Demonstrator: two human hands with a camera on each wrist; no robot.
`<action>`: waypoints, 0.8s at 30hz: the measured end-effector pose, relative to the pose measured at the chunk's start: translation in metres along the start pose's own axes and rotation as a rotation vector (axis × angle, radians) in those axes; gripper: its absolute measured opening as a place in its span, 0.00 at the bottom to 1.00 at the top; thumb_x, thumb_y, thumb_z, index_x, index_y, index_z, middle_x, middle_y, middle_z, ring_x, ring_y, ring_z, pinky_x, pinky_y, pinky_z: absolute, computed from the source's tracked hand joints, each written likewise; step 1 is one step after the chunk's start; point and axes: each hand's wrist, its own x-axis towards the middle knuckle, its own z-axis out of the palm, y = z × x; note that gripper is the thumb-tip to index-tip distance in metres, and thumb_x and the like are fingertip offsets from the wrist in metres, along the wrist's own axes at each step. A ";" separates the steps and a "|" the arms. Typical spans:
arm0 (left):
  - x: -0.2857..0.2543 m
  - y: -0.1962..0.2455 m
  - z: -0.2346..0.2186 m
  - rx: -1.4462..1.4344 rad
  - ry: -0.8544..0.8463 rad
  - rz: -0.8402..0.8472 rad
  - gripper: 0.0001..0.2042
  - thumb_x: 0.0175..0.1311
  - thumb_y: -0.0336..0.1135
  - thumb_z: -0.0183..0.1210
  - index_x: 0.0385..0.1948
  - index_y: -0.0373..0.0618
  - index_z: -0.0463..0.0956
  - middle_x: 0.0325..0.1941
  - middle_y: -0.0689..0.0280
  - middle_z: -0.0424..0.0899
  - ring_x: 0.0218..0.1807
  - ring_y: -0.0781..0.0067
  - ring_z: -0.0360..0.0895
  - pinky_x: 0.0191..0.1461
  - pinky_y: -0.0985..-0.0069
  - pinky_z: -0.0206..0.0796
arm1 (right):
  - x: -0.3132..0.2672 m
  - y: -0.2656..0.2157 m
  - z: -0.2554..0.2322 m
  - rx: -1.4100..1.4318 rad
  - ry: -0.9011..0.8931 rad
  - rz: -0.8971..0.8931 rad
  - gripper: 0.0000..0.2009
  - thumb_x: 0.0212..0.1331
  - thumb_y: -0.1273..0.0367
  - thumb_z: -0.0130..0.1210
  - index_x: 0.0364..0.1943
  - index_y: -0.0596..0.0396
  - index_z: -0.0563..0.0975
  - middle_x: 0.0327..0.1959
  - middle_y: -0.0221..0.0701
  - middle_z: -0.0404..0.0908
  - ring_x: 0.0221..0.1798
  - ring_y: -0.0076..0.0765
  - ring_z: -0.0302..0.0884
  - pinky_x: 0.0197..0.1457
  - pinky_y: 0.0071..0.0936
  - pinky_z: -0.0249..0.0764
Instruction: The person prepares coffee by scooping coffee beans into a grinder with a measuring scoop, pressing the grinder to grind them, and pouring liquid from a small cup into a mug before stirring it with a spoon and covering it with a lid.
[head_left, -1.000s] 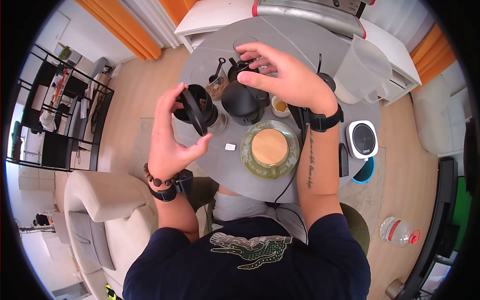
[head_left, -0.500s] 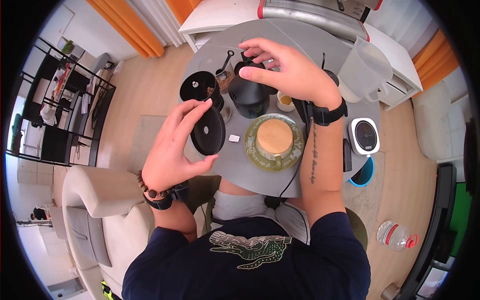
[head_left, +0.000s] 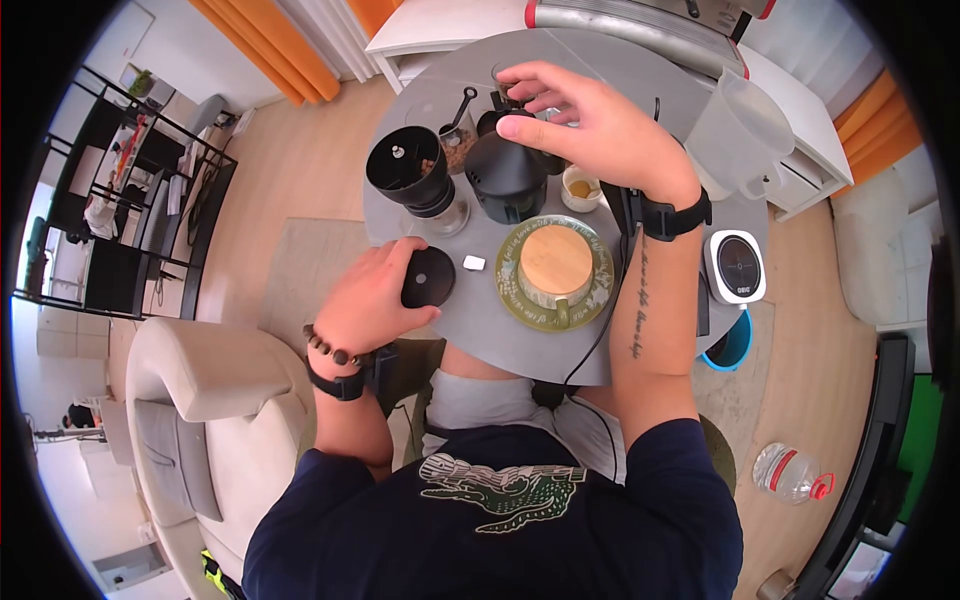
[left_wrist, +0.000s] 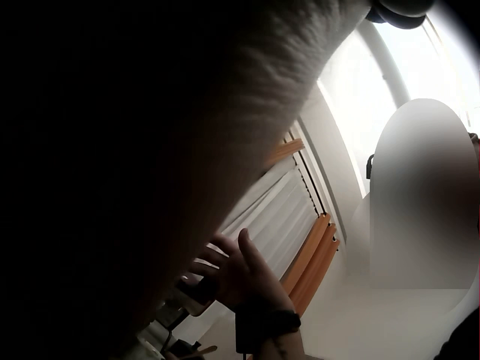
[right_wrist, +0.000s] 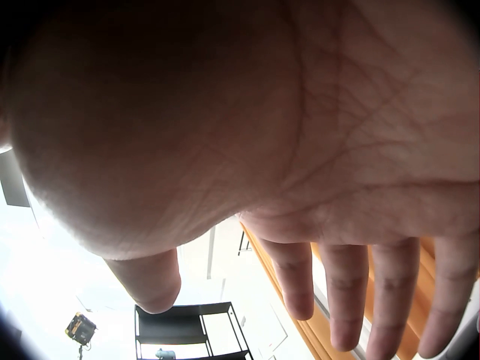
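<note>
The left hand (head_left: 368, 298) holds a round black lid (head_left: 430, 277) by its rim at the table's near left edge; whether the lid touches the tabletop I cannot tell. Beyond it stands a black grinder (head_left: 408, 168) with its top uncovered and a few brown beans inside. Over the black lidded pot (head_left: 508, 170) hovers the right hand (head_left: 612, 135), fingers loosely extended, gripping nothing. Its fingers (right_wrist: 346, 292) hang apart in the right wrist view. The left wrist view is mostly dark, with the right hand (left_wrist: 247, 279) low in it.
On the grey table (head_left: 480, 335) are a green saucer (head_left: 508, 268) with a wood-topped cup (head_left: 556, 262), a small white piece (head_left: 474, 263), a jar of beans (head_left: 458, 150), a small cup (head_left: 580, 188), a clear pitcher (head_left: 738, 130), a white scale (head_left: 735, 267) and a cable.
The left hand has carried the lid from the grinder's top toward the near table edge and turned it flatter. The right hand stays over the pot.
</note>
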 end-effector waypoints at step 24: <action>0.021 -0.024 0.059 0.032 0.141 0.037 0.43 0.47 0.36 0.88 0.70 0.43 0.75 0.68 0.57 0.85 0.69 0.46 0.83 0.72 0.54 0.77 | 0.004 0.004 0.000 -0.036 0.041 -0.049 0.35 0.71 0.44 0.73 0.71 0.55 0.82 0.63 0.48 0.90 0.64 0.48 0.89 0.68 0.43 0.84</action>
